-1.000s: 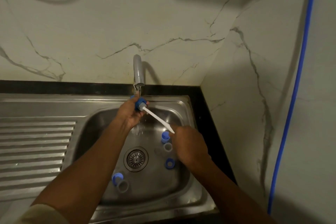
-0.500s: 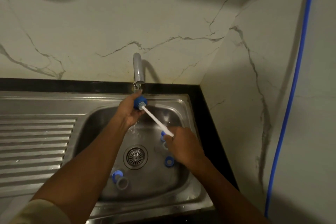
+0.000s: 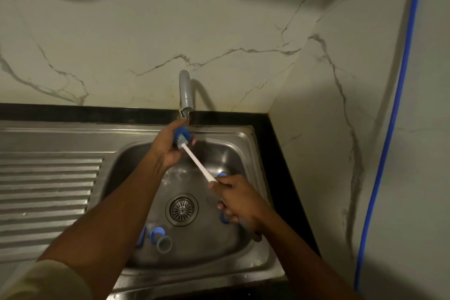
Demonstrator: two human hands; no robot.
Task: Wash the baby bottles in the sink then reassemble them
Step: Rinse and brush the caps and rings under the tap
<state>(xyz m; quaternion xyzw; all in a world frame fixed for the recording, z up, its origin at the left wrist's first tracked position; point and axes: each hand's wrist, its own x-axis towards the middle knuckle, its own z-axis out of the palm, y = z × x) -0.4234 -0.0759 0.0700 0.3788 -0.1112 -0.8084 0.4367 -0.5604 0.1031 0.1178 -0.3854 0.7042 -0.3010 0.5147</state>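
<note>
Gripping a blue ring (image 3: 180, 133), the left hand (image 3: 168, 147) curls round it just under the tap (image 3: 186, 91), over the sink (image 3: 73, 134). Right hand (image 3: 239, 200) fists the low end of the white brush (image 3: 198, 162); bristles touch the ring. A loose blue part (image 3: 157, 235) lies near the drain (image 3: 182, 209), well below both hands.
</note>
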